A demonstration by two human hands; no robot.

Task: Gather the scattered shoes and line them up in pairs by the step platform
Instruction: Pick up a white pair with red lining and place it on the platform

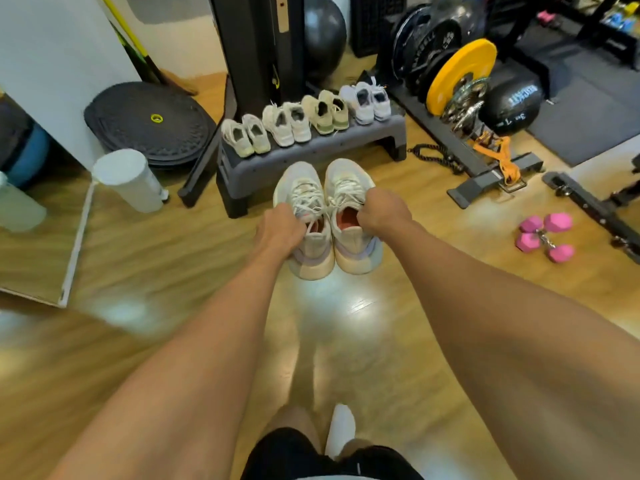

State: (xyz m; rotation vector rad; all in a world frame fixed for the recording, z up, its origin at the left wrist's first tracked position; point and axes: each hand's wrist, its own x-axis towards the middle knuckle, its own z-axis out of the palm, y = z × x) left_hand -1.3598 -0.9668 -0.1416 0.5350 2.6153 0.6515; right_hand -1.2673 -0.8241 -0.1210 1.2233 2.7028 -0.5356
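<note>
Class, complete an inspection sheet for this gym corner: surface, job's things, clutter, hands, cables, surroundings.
Surface: glossy wooden floor, glare patches.
Job's things: four shoe pairs lined up on step platform; fifth pair held in front of it.
Clutter: pink dumbbells, white cylinder on floor.
Hands: left hand and right hand each grip one shoe of the fifth pair.
Cables: black braided cord by weight rack.
Surroundings: weight plates, grey exercise ball, medicine ball.

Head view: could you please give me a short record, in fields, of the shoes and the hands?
left hand: grips left shoe at its opening
right hand: grips right shoe at its opening
both: side by side, toes toward platform
on platform: four pairs in a row
floor, right: pink dumbbells
</note>
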